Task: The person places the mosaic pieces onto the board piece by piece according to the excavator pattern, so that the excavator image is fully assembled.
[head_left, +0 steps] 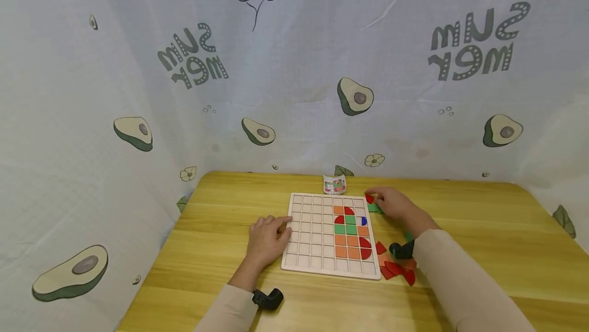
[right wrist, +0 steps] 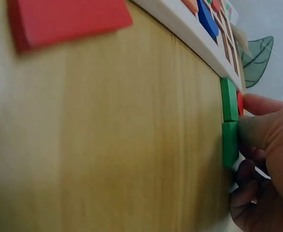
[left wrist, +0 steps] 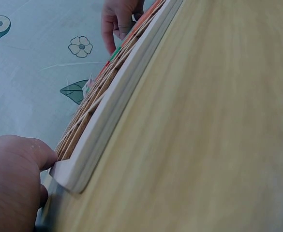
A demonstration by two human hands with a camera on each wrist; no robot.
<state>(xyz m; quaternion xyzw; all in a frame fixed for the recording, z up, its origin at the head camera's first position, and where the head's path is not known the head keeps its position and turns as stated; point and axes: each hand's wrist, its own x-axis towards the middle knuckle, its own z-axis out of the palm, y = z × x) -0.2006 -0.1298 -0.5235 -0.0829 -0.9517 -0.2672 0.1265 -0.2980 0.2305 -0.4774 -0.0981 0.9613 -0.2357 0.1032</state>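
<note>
A pale wooden grid board (head_left: pixel 331 271) lies on the table, several of its right-hand cells filled with orange, green, red and blue pieces. My left hand (head_left: pixel 268 240) rests at the board's left edge, its forefinger reaching onto the rim. Beyond the far right corner, my right hand (head_left: pixel 392 204) pinches a small red piece (right wrist: pixel 240 103) between thumb and forefinger. Right beside those fingertips, two green blocks (right wrist: pixel 230 99) lie end to end on the table. The blue quarter-round piece (head_left: pixel 364 221) sits in the rightmost column.
A small printed pattern card (head_left: pixel 335 184) stands behind the board. Loose red pieces (head_left: pixel 393 268) and some orange ones are heaped by the near right corner, below my right forearm. A patterned cloth (head_left: pixel 299 66) hangs behind the wooden table (head_left: pixel 239 194).
</note>
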